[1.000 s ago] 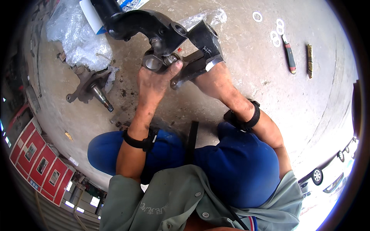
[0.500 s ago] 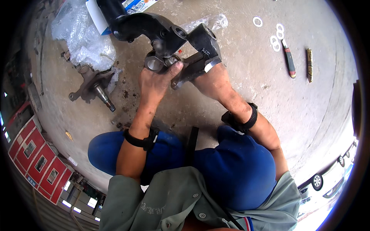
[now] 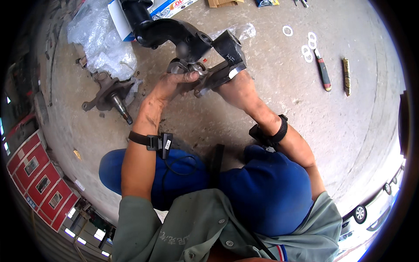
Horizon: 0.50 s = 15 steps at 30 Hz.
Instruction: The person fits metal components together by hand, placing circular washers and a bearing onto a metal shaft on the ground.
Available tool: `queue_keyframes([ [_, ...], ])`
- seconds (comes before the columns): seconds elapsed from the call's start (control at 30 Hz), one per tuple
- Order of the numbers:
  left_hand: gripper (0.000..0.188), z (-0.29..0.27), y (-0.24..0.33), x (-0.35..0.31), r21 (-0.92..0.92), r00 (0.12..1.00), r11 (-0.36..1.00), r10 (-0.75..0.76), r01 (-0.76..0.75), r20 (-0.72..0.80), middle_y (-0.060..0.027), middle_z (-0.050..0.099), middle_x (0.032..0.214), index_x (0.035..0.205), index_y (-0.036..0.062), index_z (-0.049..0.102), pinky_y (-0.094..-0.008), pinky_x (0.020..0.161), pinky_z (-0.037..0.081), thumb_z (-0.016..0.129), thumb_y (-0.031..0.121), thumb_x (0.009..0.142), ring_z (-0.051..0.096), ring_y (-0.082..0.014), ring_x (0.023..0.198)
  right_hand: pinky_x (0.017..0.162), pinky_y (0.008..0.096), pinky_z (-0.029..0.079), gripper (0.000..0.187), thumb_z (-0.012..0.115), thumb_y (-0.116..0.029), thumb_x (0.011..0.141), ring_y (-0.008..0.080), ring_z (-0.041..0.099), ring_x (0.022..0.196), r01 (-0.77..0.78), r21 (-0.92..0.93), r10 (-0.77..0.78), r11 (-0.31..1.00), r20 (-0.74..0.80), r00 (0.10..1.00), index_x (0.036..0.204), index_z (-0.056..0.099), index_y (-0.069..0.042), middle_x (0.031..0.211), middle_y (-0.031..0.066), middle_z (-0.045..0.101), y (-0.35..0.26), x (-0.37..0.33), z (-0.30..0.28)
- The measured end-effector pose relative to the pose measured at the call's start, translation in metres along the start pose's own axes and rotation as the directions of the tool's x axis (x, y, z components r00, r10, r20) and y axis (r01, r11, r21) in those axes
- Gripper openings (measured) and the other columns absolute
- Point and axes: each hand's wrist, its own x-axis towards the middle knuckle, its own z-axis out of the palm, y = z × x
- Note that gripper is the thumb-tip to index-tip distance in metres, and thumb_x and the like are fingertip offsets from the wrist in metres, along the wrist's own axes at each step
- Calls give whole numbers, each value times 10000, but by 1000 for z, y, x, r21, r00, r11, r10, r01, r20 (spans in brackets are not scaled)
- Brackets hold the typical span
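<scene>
The curved end of a black axle beam (image 3: pixel 168 31) comes in from the upper left. Against it sits a black forked steering knuckle (image 3: pixel 230 52). My right hand (image 3: pixel 239 91) is closed around the knuckle's lower right side, its fingers mostly hidden beneath the metal. My left hand (image 3: pixel 168 88) grips the lower left part of the knuckle, thumb lying across towards a round metal ring (image 3: pixel 200 68) between knuckle and beam end. Whether the ring is loose or seated I cannot tell. Both wrists wear black straps.
A worn steering knuckle with a spindle (image 3: pixel 114 102) lies on the floor at left, below crumpled plastic wrap (image 3: pixel 98 48). White flat rings (image 3: pixel 307 54), a knife-like tool with a dark red-edged handle (image 3: pixel 323 74) and a brownish stick (image 3: pixel 346 76) lie right. Boxes (image 3: pixel 174 8) stand at the back.
My left hand has rolled and its forearm has swung left; the thumb now lies flatter beside the ring. My right hand keeps its grip. The view has shifted slightly.
</scene>
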Motion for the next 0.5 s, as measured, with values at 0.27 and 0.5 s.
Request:
queue_keyframes([
  [0.27,513,8,-14,-25,43,955,981,194,-189,-226,-88,677,1145,1217,41,666,-307,988,443,796,346,826,600,-178,1102,828,426,570,283,706,-281,862,346,709,964,74,-49,-71,996,73,995,1071,723,-91,1001,160,738,13,12,8],
  [0.5,426,50,-95,-71,-260,705,877,117,-404,-700,-93,655,1086,1178,6,619,-358,995,446,683,354,942,611,-217,1044,836,422,564,280,717,-265,846,349,703,975,109,-40,-109,993,7,994,1051,718,-74,999,162,736,15,8,4],
])
